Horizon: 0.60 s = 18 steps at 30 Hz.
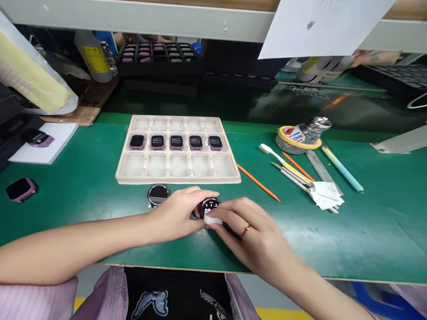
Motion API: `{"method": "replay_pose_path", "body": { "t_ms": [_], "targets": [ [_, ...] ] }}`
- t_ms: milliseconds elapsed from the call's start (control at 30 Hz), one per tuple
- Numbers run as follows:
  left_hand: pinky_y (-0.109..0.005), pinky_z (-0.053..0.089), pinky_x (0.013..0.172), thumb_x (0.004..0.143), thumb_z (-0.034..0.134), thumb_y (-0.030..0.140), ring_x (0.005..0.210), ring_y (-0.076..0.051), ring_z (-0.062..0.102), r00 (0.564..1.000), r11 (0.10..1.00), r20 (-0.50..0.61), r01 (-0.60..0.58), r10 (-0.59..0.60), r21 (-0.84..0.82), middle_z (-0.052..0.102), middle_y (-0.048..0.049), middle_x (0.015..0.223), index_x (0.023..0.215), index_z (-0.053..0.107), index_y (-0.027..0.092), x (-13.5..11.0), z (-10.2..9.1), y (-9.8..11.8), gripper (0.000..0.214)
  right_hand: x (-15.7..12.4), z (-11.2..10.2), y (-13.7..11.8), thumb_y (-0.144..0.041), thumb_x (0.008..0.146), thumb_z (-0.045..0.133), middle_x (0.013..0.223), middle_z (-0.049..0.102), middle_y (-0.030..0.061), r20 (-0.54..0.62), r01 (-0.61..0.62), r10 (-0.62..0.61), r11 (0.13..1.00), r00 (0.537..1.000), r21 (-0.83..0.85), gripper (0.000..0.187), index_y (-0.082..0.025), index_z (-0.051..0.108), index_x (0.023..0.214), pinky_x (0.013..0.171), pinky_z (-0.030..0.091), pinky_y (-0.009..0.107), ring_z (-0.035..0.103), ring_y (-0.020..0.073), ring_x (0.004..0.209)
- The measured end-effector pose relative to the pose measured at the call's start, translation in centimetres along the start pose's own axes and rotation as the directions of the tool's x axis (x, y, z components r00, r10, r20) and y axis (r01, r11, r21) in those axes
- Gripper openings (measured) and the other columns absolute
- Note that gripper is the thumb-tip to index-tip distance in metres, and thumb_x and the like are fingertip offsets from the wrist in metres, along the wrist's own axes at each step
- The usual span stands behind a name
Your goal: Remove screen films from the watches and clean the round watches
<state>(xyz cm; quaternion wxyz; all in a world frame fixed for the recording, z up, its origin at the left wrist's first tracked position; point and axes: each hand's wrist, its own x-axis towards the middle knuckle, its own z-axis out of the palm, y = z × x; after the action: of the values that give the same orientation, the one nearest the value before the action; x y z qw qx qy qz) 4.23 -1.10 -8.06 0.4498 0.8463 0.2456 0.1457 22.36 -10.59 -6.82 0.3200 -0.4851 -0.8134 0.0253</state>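
A round black smartwatch (210,205) with a lit face showing digits is gripped between the thumb and fingers of my left hand (182,210). My right hand (255,226), a red ring band on one finger, pinches a small white piece (212,219) against the lower part of the watch face. Whether that piece is cloth or something firmer I cannot make out. Just left of my left hand lies a second round watch (158,194), its screen dark. Behind both hands is a cream compartment tray (178,181) with several square purple-framed watches (176,142) in its middle row.
Right of the tray lie an orange stick (259,182), a toothbrush (267,149), a craft knife (293,177), a white wipe (326,194) and a pen (343,170). A metal-topped bottle (302,132) sits in a tape roll. Purple watches (21,190) lie far left. A shelf (150,18) overhangs the back.
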Motion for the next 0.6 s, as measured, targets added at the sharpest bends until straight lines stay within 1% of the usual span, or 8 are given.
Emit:
{"method": "replay_pose_path", "body": {
  "t_ms": [67, 133, 200, 267, 367, 400, 500, 600],
  "targets": [
    [-0.033, 0.054, 0.079, 0.082, 0.071, 0.018, 0.086, -0.018, 0.067, 1.000, 1.000, -0.005, -0.008, 0.008, -0.022, 0.068, -0.0050, 0.102, 0.125, 0.061, 0.019, 0.3, -0.2, -0.1, 0.045, 0.6, 1.0, 0.0, -0.011, 0.095, 0.058, 0.092, 0.073, 0.0082, -0.027, 0.049, -0.051, 0.997, 0.998, -0.066, 0.010, -0.016, 0.065, 0.099, 0.067, 0.052, 0.034, 0.063, 0.0198, 0.078],
    [-0.030, 0.053, 0.073, 0.078, 0.076, 0.020, 0.080, -0.017, 0.066, 1.000, 0.998, -0.002, 0.029, -0.029, -0.053, 0.068, -0.0030, 0.093, 0.105, 0.067, 0.016, 0.5, -0.3, 0.0, 0.029, 1.5, 1.3, 0.3, -0.008, 0.094, 0.056, 0.088, 0.073, 0.0072, -0.048, 0.064, -0.069, 0.992, 0.996, -0.111, 0.012, -0.016, 0.065, 0.094, 0.066, 0.051, 0.034, 0.061, 0.0192, 0.076],
    [-0.027, 0.051, 0.066, 0.073, 0.081, 0.022, 0.072, -0.015, 0.064, 0.997, 0.994, 0.013, 0.071, -0.070, -0.080, 0.066, -0.0003, 0.083, 0.090, 0.066, 0.015, 0.7, -0.3, 0.0, 0.023, 2.1, 1.3, 0.5, -0.008, 0.094, 0.055, 0.085, 0.072, 0.0068, -0.053, 0.065, -0.073, 0.989, 0.996, -0.136, 0.013, -0.016, 0.065, 0.090, 0.065, 0.050, 0.033, 0.059, 0.0184, 0.072],
    [-0.026, 0.050, 0.064, 0.071, 0.081, 0.019, 0.069, -0.014, 0.063, 0.997, 0.994, 0.014, 0.073, -0.072, -0.086, 0.065, 0.0010, 0.082, 0.095, 0.067, 0.016, 0.8, -0.2, 0.1, 0.028, 2.2, 1.2, 0.4, -0.009, 0.094, 0.055, 0.086, 0.073, 0.0076, -0.025, 0.072, -0.076, 0.988, 0.997, -0.135, 0.014, -0.016, 0.066, 0.090, 0.065, 0.051, 0.033, 0.059, 0.0183, 0.073],
    [-0.028, 0.051, 0.071, 0.072, 0.078, 0.014, 0.077, -0.015, 0.064, 1.000, 0.998, -0.019, 0.021, -0.022, -0.058, 0.069, -0.0007, 0.092, 0.109, 0.066, 0.018, 0.8, -0.1, 0.0, 0.039, 2.1, 1.0, 0.2, -0.007, 0.094, 0.055, 0.087, 0.074, 0.0079, 0.022, 0.096, -0.094, 0.989, 0.995, -0.108, 0.014, -0.016, 0.066, 0.091, 0.066, 0.051, 0.033, 0.061, 0.0187, 0.075],
    [-0.028, 0.050, 0.070, 0.072, 0.078, 0.015, 0.076, -0.015, 0.064, 0.999, 0.997, -0.022, 0.028, -0.029, -0.068, 0.069, -0.0007, 0.091, 0.107, 0.067, 0.018, 0.8, 0.0, 0.0, 0.037, 2.1, 1.0, 0.1, -0.008, 0.094, 0.055, 0.086, 0.073, 0.0077, 0.024, 0.094, -0.092, 0.989, 0.995, -0.112, 0.014, -0.016, 0.066, 0.091, 0.066, 0.051, 0.033, 0.061, 0.0188, 0.074],
    [-0.025, 0.047, 0.062, 0.071, 0.082, 0.019, 0.067, -0.014, 0.062, 0.996, 0.988, 0.001, 0.092, -0.092, -0.121, 0.065, 0.0021, 0.078, 0.086, 0.066, 0.016, 0.7, 0.0, 0.1, 0.023, 2.1, 1.0, 0.3, -0.009, 0.094, 0.056, 0.082, 0.072, 0.0071, -0.004, 0.071, -0.072, 0.987, 0.997, -0.146, 0.014, -0.017, 0.065, 0.088, 0.064, 0.050, 0.034, 0.060, 0.0192, 0.072],
    [-0.025, 0.046, 0.064, 0.069, 0.081, 0.014, 0.070, -0.014, 0.061, 0.999, 0.993, 0.003, 0.048, -0.048, -0.110, 0.063, 0.0029, 0.078, 0.088, 0.067, 0.017, 0.8, -0.1, 0.2, 0.023, 2.1, 1.0, 0.3, -0.007, 0.093, 0.056, 0.085, 0.073, 0.0075, 0.009, 0.082, -0.081, 0.988, 0.997, -0.133, 0.013, -0.017, 0.065, 0.091, 0.064, 0.049, 0.033, 0.059, 0.0191, 0.073]
  ]
}}
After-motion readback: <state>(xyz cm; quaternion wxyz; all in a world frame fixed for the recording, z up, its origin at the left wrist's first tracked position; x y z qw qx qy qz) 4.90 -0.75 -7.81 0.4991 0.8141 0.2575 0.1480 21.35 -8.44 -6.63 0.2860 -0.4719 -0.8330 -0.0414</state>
